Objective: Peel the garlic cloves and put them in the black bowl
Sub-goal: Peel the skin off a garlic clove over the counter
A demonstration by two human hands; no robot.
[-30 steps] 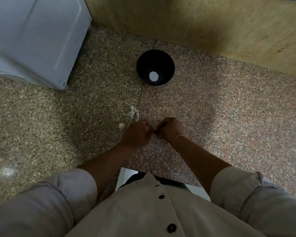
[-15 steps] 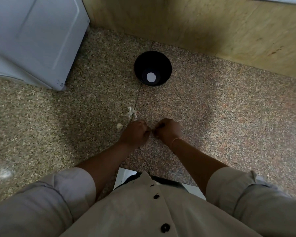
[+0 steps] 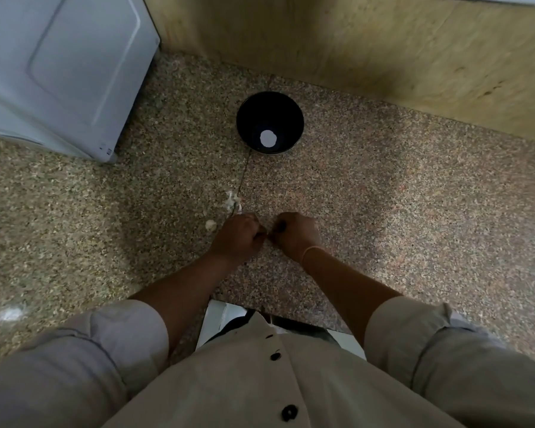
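Note:
The black bowl (image 3: 270, 122) stands on the speckled stone counter (image 3: 383, 196) near the back wall, with one white round spot on its bottom. My left hand (image 3: 240, 236) and my right hand (image 3: 294, 233) are curled knuckle to knuckle in front of it, fingertips meeting between them. They pinch something small there, hidden by the fingers, most likely a garlic clove. A loose garlic clove (image 3: 210, 224) lies just left of my left hand. A small heap of white garlic skins (image 3: 231, 201) lies beyond that hand.
A white appliance (image 3: 59, 66) fills the back left corner. A wooden wall (image 3: 352, 41) runs along the back. The counter's front edge is by my body, with white floor (image 3: 217, 316) showing below it.
Both hands stay together in the same spot, with only small finger movements. The camera view has shifted slightly.

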